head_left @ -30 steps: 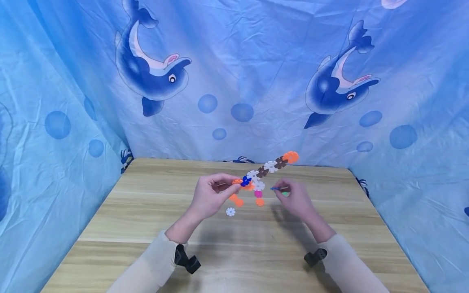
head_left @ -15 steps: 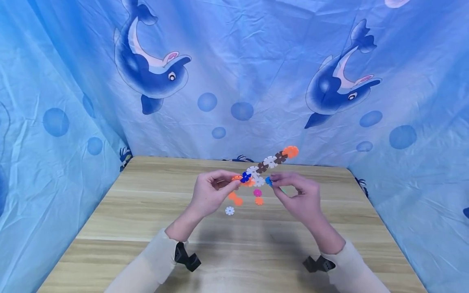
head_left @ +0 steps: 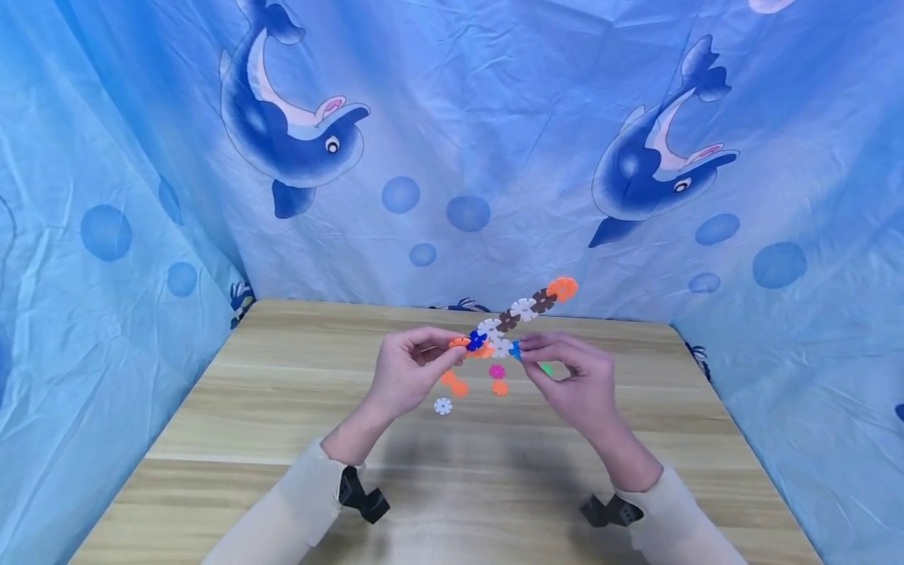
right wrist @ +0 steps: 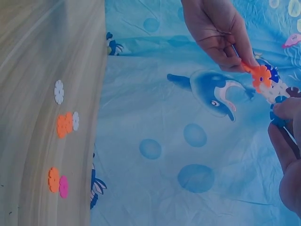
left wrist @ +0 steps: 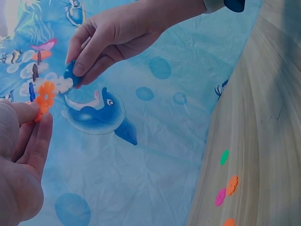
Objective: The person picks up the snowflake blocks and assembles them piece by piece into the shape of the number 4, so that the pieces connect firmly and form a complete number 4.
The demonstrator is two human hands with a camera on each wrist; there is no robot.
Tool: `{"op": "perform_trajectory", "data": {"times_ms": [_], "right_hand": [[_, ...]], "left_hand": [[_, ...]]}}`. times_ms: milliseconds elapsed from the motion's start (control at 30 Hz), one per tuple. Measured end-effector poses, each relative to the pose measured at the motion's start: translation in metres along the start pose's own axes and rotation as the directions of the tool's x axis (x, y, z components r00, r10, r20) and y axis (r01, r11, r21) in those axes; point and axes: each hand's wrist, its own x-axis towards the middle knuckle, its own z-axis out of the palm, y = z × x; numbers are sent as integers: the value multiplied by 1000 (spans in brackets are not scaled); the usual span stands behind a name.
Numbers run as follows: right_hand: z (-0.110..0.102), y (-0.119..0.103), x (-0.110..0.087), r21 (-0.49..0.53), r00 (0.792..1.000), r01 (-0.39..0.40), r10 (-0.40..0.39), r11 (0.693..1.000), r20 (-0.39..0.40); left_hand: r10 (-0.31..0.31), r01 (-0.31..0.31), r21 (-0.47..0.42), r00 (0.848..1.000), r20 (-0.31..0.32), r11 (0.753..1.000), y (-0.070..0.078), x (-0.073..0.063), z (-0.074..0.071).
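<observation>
Above the table, my left hand point(head_left: 413, 373) pinches the orange end of a joined chain of snowflake discs. The chain has a dark blue disc point(head_left: 476, 340), white discs point(head_left: 523, 310), brown discs point(head_left: 544, 300) and an orange disc point(head_left: 563, 288) at its far upper end. Between thumb and fingers, my right hand point(head_left: 579, 380) holds a light blue snowflake disc point(head_left: 515, 350). This disc meets the edge of a white disc point(head_left: 501, 348) on the chain; whether their slots interlock I cannot tell. In the right wrist view, fingers partly cover the light blue disc point(right wrist: 278, 110).
Loose discs lie on the wooden table point(head_left: 282, 424) below the hands: a white one point(head_left: 442, 406), orange ones point(head_left: 459, 388), a pink one point(head_left: 497, 372), another orange one point(head_left: 500, 388) and a green one point(head_left: 546, 369). A blue dolphin-print curtain point(head_left: 480, 118) surrounds the table's back and sides.
My right hand has moved left and slightly up, bringing the light blue disc against the chain's white disc. The chain has risen slightly in the left hand's grip.
</observation>
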Motion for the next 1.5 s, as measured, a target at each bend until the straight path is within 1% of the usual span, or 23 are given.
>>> {"op": "perform_trajectory", "data": {"times_ms": [233,400,600,733,867,967,1133,1233,1300,1500], "right_hand": [[-3,0,-4,-11,999,50,-50,999,5],[-6,1,-5,18,997,77,-78,997,15],[-9,3,-3,51,989,140,-142,989,35],[-11,3,-2,28,983,172,-174,985,53],[-13,4,-1,6,978,197,-197,980,63],[-13,5,0,-21,971,231,-229,973,73],[-11,5,1,-56,957,286,-282,957,67],[-11,5,3,-64,954,298,-294,953,60],[-12,5,3,-72,953,300,-296,951,62],[-14,5,4,-94,957,286,-281,954,71]], "left_hand": [[-10,10,12,1000,27,1000,0,-2,0],[-12,12,6,999,50,1000,-1,-3,1],[-43,43,-12,997,65,999,-3,-4,2],[-53,53,0,996,66,999,-3,-4,2],[-44,45,-1,996,75,999,-2,-2,2],[-41,41,0,996,83,999,-1,-3,2],[-20,18,30,998,62,999,4,-2,2],[-16,14,37,999,51,999,6,-2,3],[-26,25,26,998,53,999,6,-2,4],[-30,30,2,998,55,1000,5,-3,8]]}}
